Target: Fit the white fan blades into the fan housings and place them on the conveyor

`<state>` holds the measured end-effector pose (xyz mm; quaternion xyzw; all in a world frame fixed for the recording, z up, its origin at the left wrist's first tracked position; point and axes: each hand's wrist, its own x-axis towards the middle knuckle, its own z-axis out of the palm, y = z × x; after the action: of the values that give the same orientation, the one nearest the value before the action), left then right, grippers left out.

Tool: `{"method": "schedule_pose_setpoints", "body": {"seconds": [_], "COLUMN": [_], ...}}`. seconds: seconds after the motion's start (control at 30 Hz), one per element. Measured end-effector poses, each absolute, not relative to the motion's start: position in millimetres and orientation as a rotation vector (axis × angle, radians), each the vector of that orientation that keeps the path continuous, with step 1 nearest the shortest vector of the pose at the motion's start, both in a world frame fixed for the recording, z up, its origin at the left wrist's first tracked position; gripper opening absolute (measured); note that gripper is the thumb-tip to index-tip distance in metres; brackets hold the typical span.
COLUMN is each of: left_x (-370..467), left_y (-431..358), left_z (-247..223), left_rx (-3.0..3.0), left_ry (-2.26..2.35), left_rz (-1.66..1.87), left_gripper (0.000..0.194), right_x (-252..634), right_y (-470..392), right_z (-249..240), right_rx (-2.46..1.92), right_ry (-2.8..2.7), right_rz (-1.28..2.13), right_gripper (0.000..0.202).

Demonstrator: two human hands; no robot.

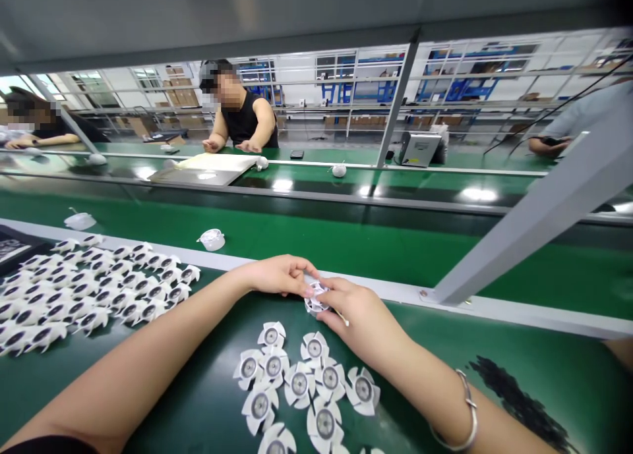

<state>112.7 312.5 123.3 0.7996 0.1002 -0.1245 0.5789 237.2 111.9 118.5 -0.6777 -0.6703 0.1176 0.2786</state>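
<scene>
Both hands meet over a small round white fan housing (315, 300) at the far edge of the green worktable. My left hand (283, 276) grips its left and upper side with fingers and thumb. From the right, my right hand (352, 309) closes on the same housing, and a short white wire end (345, 319) sticks out by its fingers. The inside of the housing is partly covered by my fingers. Just in front of my hands lie several loose white fan impellers (299, 383), hubs facing up.
Many more impellers (99, 279) spread over the table at left, beside a black tray (17, 246). On the green conveyor belt (297, 236) beyond sit white fan housings (212, 240). A slanted grey post (534, 210) rises at right, and a shelf hangs overhead. Co-workers (250, 118) sit across the line.
</scene>
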Motion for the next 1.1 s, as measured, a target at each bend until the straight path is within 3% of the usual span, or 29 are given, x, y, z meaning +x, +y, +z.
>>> {"method": "schedule_pose_setpoints", "body": {"seconds": [0.57,0.77,0.97,1.03,1.1], "left_x": [110.6,90.1,89.4,92.3,95.3], "left_y": [316.7,324.0,312.2,312.4,314.2], "left_z": [123.4,138.2,146.8,142.4,135.7], "left_rx": [1.854,1.864,2.070,2.021,1.979], "left_ry": [0.263,0.210,0.337,0.344,0.371], "left_rz": [-0.336,-0.684,-0.663,-0.643,-0.619], "left_gripper": [0.062,0.071,0.073,0.070,0.063], "right_x": [247.0,283.0,288.7,274.0,255.7], "right_y": [112.9,107.2,100.7,96.6,92.9], "right_z": [132.0,139.8,158.9,171.0,179.8], "right_rx": [-1.856,-2.125,-2.506,-2.544,-2.596], "right_ry": [-1.875,-1.762,-1.347,-1.391,-1.547], "right_rz": [0.364,0.237,-0.227,-0.315,-0.084], "right_gripper": [0.016,0.017,0.063,0.046,0.027]}}
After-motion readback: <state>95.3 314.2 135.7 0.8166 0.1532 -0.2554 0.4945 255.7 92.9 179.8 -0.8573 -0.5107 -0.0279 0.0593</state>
